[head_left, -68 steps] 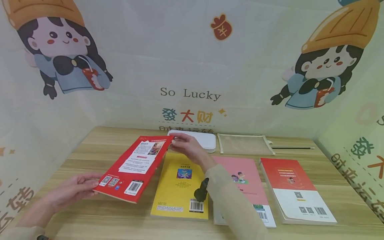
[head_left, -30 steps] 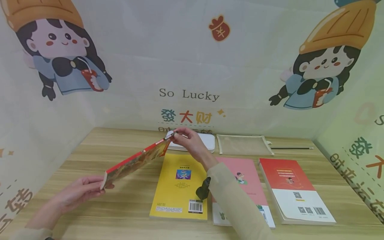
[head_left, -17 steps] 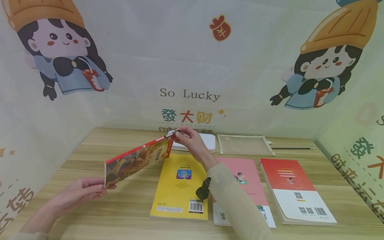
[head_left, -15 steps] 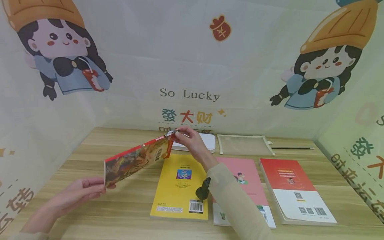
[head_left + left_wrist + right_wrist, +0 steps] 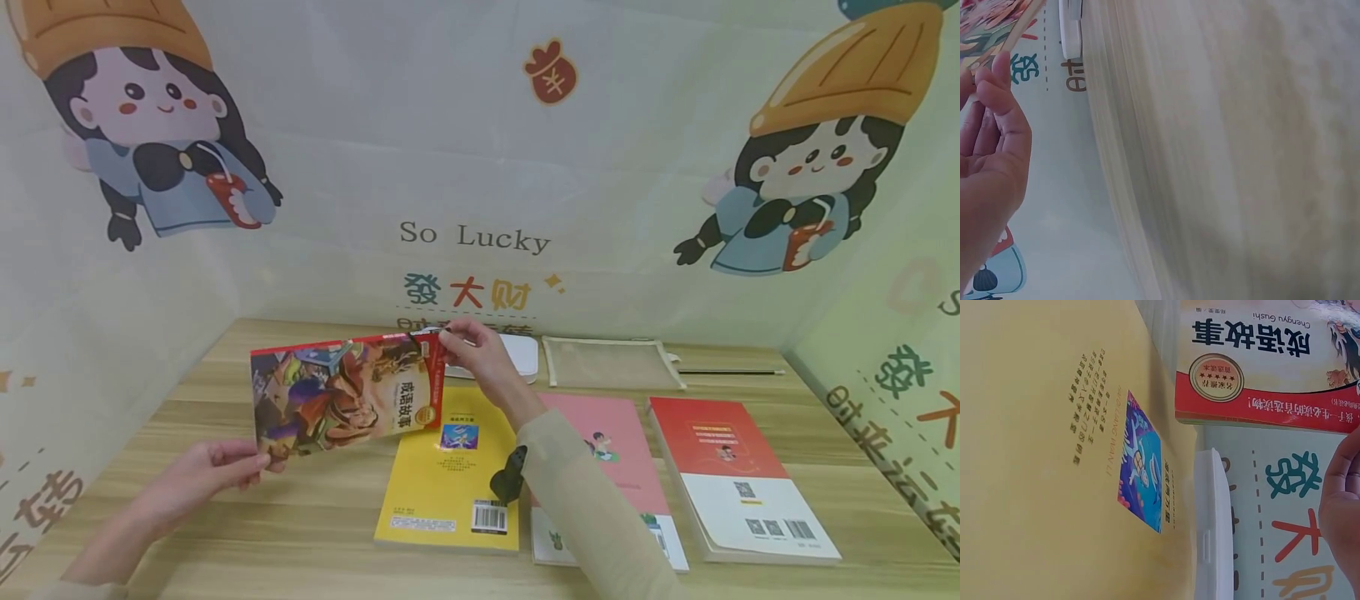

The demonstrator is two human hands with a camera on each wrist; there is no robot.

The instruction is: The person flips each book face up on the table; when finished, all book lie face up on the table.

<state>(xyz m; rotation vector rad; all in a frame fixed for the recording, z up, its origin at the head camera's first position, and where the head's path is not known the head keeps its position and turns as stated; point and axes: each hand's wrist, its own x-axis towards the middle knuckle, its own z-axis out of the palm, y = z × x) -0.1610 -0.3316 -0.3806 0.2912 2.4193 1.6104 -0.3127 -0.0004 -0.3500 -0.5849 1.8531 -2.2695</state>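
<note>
A red-edged book [image 5: 348, 396] with a colourful illustrated cover is held up in the air, its front turned toward the head camera. My left hand [image 5: 206, 479] pinches its lower left corner; in the left wrist view that hand [image 5: 994, 134] has its fingertips at the book's corner [image 5: 991, 31]. At the upper right corner, my right hand [image 5: 480, 354] pinches the book between thumb and fingers. The right wrist view shows the cover [image 5: 1260, 356] close up, with the right hand [image 5: 1342, 500] cut off by the frame edge. The book overlaps part of a yellow book [image 5: 442, 475] lying below.
A pink book [image 5: 622, 467], partly behind the right sleeve, and a red and white book [image 5: 750, 483] lie to the right on the wooden table [image 5: 225, 550]. Behind them are a white case [image 5: 517, 354], a mesh pouch [image 5: 611, 362] and a thin dark stick [image 5: 731, 372].
The held book has turned over, from its red back cover through its spine edge to its illustrated front. Both hands keep their grip and have shifted only slightly. The other books have not moved.
</note>
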